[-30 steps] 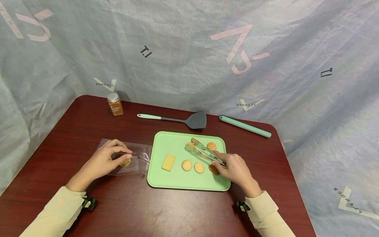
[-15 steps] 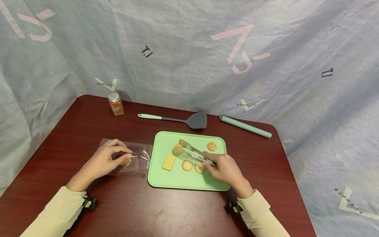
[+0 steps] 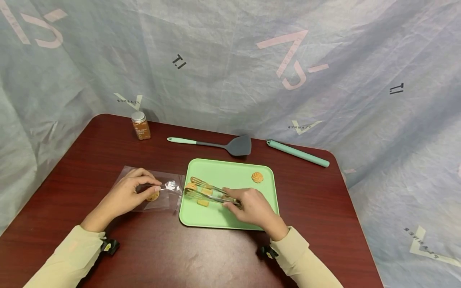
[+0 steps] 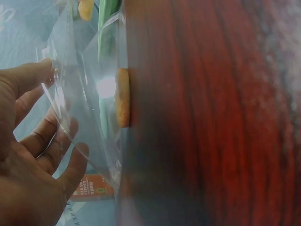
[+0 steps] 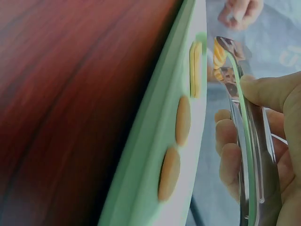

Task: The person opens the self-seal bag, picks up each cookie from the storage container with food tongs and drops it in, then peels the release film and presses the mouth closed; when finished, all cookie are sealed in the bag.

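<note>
My left hand (image 3: 127, 194) pinches the upper layer of a clear plastic bag (image 3: 173, 202) and lifts its mouth, which faces the tray. Inside the bag lies one round cookie (image 4: 122, 98). My right hand (image 3: 253, 206) holds metal tongs (image 3: 212, 197). Their ends grip a swirl cookie (image 5: 219, 55) above the left edge of the green tray (image 3: 194, 218), close to the bag mouth. Beneath the tongs lies a rectangular biscuit (image 3: 203, 203). Two round biscuits (image 5: 183, 121) show on the tray in the right wrist view; my right hand hides them in the head view.
Another swirl cookie (image 3: 257, 177) lies at the tray's back right. Along the back of the table are a spice jar (image 3: 141, 127), a grey turner (image 3: 239, 146) with a pale green handle, and a green stick (image 3: 299, 153). A cloth curtain (image 3: 216, 80) hangs behind.
The tongs have picked up a swirl cookie and carried it left across the tray toward the bag. My left hand stays in place, still pinching the bag.
</note>
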Motion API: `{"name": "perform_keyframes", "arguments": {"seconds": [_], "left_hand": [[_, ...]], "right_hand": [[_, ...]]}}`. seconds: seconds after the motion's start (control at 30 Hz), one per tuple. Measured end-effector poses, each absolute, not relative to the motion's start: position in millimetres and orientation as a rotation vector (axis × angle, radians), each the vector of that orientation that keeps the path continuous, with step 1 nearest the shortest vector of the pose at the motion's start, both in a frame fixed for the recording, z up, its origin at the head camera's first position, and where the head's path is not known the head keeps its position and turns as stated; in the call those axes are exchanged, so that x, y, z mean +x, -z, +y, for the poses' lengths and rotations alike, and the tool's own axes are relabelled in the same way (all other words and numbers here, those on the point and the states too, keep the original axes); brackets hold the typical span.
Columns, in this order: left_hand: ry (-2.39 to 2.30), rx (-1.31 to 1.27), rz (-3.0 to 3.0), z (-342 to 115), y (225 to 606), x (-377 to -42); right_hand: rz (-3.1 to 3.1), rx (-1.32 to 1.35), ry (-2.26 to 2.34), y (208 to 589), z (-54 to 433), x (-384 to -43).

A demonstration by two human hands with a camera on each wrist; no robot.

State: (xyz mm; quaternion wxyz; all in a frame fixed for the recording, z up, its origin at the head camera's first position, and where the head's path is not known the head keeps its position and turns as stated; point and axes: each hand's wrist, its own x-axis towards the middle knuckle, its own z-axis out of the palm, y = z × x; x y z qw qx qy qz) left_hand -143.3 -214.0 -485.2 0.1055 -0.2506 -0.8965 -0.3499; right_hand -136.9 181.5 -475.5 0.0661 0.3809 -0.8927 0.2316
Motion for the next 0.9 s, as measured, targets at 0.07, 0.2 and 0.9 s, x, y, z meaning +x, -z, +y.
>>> {"name": "perform_keyframes", "arguments": {"seconds": [0.07,0.2,0.9], "left_hand": [[1.029,-0.739,-2.64,-214,485,-143],[1.031,-0.745,-2.628,-215,484,-143],[1.071,-0.735,-2.619,-215,482,-141]], "right_hand": [[-2.689,1.182,-0.695,475,173,-137],[-2.704,1.239,-0.672,475,158,-136],[-2.719,1.297,-0.517,469,121,-146]]}}
